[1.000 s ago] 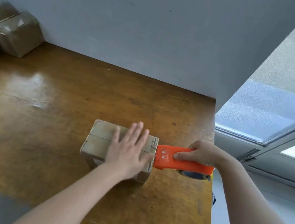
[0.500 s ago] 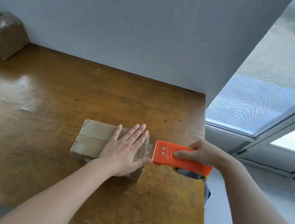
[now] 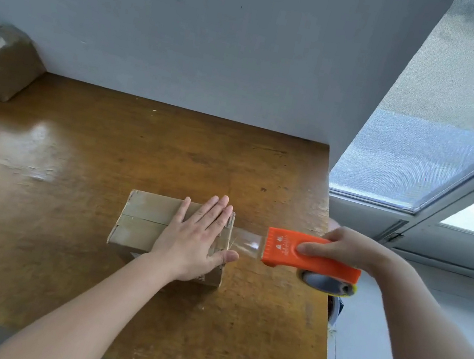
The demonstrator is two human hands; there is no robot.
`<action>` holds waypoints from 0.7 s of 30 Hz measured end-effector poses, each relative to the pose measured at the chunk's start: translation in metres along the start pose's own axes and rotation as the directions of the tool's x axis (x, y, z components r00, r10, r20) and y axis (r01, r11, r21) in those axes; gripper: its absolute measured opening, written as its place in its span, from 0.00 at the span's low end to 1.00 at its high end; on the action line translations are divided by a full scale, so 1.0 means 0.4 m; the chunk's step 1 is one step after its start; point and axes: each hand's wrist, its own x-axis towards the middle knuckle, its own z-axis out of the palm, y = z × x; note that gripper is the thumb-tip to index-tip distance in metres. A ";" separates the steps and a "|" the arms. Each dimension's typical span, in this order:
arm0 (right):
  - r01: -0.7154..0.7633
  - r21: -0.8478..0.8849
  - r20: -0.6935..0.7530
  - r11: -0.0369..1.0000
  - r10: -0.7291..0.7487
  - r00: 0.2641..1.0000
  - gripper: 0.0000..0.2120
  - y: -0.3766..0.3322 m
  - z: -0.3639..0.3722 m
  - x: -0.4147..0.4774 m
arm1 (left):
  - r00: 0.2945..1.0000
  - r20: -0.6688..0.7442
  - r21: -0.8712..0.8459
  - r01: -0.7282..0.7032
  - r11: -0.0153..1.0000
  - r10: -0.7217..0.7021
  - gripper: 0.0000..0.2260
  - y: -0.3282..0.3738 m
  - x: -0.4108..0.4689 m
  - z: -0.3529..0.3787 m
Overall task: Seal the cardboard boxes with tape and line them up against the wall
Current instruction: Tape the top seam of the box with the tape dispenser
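A small brown cardboard box [image 3: 158, 225], flaps closed along a centre seam, sits on a wooden table [image 3: 70, 181] near its right edge. The left hand [image 3: 197, 235] presses flat on it, fingers straight. The right hand [image 3: 341, 246] grips an orange tape dispenser [image 3: 307, 256] just right of the box, clear tape [image 3: 245, 243] stretched between them.

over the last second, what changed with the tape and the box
The right hand pulled the dispenser rightward off the end of the box, so a strip of clear tape now spans the gap between them. The left hand stays flat on the box, the right hand keeps its grip on the dispenser, and the box has not shifted on the table.
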 end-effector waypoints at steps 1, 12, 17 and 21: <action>-0.020 -0.012 -0.008 1.000 0.020 1.000 0.25 0.006 -0.010 -0.004 | 1.000 -0.001 0.001 -0.003 1.000 0.003 0.42 -0.001 0.001 0.000; -0.038 -0.228 -0.042 0.973 0.029 0.999 0.31 -0.069 0.083 0.092 | 1.000 0.015 0.011 0.004 1.000 -0.004 0.44 0.007 -0.004 -0.006; -0.023 -0.310 -0.055 0.951 0.006 0.998 0.27 -0.143 0.094 0.091 | 1.000 0.008 0.008 -0.001 1.000 0.001 0.45 0.005 -0.004 -0.006; -0.031 -0.359 -0.079 0.933 0.002 0.997 0.24 -0.194 0.100 0.084 | 1.000 -0.004 -0.012 -0.010 1.000 0.010 0.47 0.003 -0.006 -0.006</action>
